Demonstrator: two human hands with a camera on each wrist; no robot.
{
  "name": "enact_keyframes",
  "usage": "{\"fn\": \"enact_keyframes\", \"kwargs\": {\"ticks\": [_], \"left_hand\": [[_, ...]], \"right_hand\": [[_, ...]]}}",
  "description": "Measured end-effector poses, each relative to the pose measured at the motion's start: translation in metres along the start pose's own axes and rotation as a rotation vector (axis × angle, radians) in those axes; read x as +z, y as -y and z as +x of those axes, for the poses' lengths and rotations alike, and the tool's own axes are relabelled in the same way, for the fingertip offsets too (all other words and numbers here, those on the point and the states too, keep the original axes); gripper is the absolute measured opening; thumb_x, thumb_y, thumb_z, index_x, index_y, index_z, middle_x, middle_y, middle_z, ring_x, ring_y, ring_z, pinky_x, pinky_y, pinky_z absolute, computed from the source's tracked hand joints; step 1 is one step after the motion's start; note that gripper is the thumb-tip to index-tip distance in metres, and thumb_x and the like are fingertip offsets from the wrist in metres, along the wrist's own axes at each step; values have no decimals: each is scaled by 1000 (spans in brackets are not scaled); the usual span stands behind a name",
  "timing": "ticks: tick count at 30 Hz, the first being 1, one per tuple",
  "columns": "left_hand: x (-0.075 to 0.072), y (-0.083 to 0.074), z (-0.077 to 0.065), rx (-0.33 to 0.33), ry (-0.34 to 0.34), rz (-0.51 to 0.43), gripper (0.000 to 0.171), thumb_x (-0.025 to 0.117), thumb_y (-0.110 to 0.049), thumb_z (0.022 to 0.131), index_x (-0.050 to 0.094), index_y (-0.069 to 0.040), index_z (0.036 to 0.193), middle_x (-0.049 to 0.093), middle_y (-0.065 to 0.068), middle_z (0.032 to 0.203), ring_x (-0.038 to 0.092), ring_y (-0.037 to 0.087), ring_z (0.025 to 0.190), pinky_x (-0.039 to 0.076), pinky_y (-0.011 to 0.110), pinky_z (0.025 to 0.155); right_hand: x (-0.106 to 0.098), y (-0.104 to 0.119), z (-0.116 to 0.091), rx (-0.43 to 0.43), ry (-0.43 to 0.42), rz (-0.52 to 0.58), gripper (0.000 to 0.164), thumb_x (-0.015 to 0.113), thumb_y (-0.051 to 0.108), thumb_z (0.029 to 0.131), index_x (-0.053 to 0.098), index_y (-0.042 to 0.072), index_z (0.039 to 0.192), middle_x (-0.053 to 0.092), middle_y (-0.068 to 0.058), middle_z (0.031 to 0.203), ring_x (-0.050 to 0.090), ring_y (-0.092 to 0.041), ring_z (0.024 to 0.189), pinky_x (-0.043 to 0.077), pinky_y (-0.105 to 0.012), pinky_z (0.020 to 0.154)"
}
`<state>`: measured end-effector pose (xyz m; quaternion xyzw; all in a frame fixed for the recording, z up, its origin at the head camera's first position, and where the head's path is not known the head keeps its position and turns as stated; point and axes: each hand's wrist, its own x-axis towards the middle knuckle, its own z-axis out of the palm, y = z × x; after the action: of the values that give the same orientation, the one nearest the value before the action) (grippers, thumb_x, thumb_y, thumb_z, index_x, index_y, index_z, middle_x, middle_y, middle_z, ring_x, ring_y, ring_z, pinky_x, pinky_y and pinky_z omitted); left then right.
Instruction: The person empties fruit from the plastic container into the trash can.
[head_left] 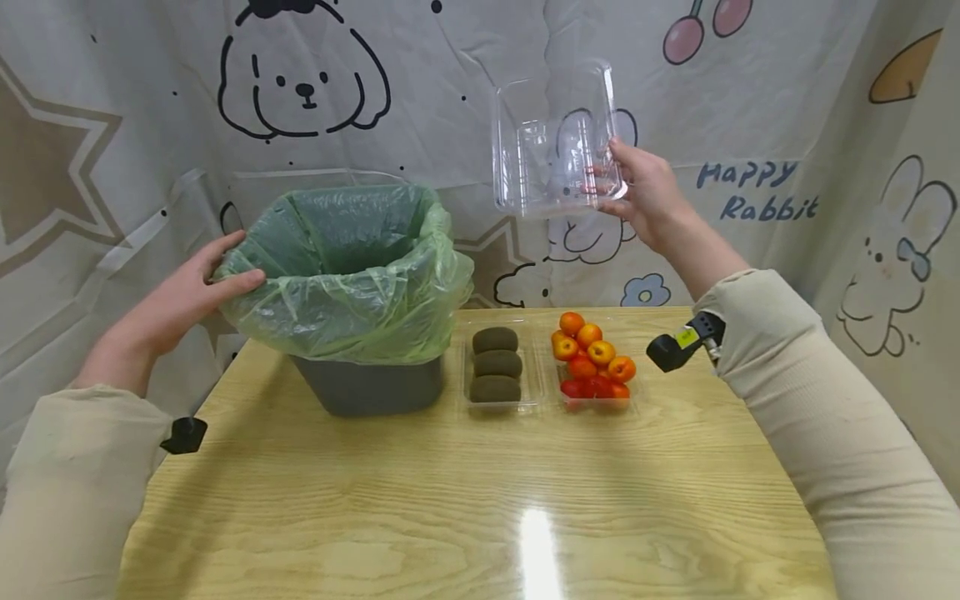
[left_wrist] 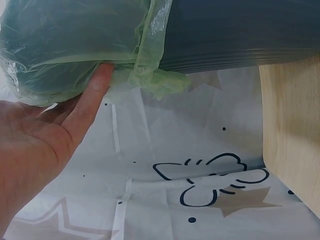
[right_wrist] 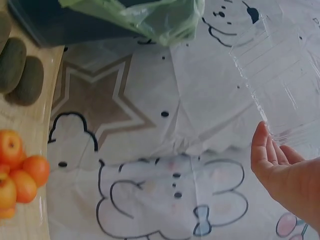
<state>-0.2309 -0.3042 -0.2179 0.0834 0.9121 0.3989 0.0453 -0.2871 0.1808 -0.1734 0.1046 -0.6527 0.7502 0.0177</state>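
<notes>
In the head view, my left hand (head_left: 191,287) holds the left side of a grey trash bin (head_left: 367,387) lined with a green plastic bag (head_left: 352,321). Its thumb and a fingertip lie at the bagged rim, while in the left wrist view a finger (left_wrist: 92,95) presses the bag from outside. My right hand (head_left: 648,187) is raised at the back and pinches the right edge of a clear plastic container (head_left: 555,146), tipped up above the table. Through its see-through wall some of the fingers show.
On the wooden table (head_left: 450,500), right of the bin, a clear tray (head_left: 528,392) holds three kiwis (head_left: 497,364). Beside it another clear tray (head_left: 637,400) holds small orange and red fruits (head_left: 600,352). A printed curtain (head_left: 450,50) hangs close behind the table.
</notes>
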Motion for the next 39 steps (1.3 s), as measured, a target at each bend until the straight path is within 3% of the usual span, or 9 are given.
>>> {"fn": "enact_keyframes", "kwargs": {"ticks": [4, 10, 16, 25, 31, 36, 39], "left_hand": [[0, 1, 0, 3, -3, -4, 77, 44, -40, 94, -9, -24, 146, -16, 9, 151, -5, 38, 137, 14, 64, 100], [1, 1, 1, 7, -4, -20, 77, 45, -39, 94, -9, -24, 146, -14, 9, 152, 1, 39, 136, 16, 63, 100], [1, 2, 1, 14, -5, -22, 76, 45, -38, 94, -9, -24, 146, -14, 10, 151, 0, 39, 136, 14, 63, 100], [2, 4, 0, 11, -8, -21, 76, 44, -38, 94, -9, -24, 146, -14, 10, 151, -2, 39, 136, 14, 64, 100], [2, 4, 0, 18, -15, -34, 74, 43, -38, 95, -9, -28, 146, -12, 10, 152, 9, 37, 134, 18, 62, 99], [4, 4, -1, 19, -20, -50, 72, 41, -38, 96, -10, -30, 145, -6, 13, 152, 25, 32, 124, 25, 57, 98], [4, 4, -2, 15, -6, -69, 72, 41, -38, 95, -10, -31, 145, -13, 9, 152, 15, 34, 133, 22, 60, 98]], "right_hand": [[-19, -4, -7, 8, -9, 34, 50, 45, 34, 95, 37, 4, 134, 47, -9, 117, 54, -18, 100, 50, -25, 79], [-49, -14, -18, 31, -19, -30, 58, 45, 36, 95, 30, 1, 138, 55, -3, 107, 56, -13, 96, 44, -30, 92], [-73, -25, -26, 24, -31, -97, 63, 43, 39, 95, 26, -3, 138, 59, 1, 101, 60, -9, 87, 50, -20, 74], [-98, -44, -39, 77, -47, -229, 67, 40, 43, 95, 22, -4, 139, 54, 4, 104, 59, -5, 86, 49, -17, 73], [-118, -56, -47, 142, -44, -258, 71, 36, 47, 94, 16, 0, 143, 37, -15, 134, 58, 0, 88, 48, -16, 76], [-134, -70, -55, 185, -61, -287, 75, 35, 52, 92, 13, 3, 145, 19, -20, 146, 57, 2, 89, 47, -15, 76], [-141, -78, -59, 213, -80, -342, 77, 33, 54, 91, 12, 4, 145, 16, -22, 148, 56, 3, 88, 47, -15, 76]]}}
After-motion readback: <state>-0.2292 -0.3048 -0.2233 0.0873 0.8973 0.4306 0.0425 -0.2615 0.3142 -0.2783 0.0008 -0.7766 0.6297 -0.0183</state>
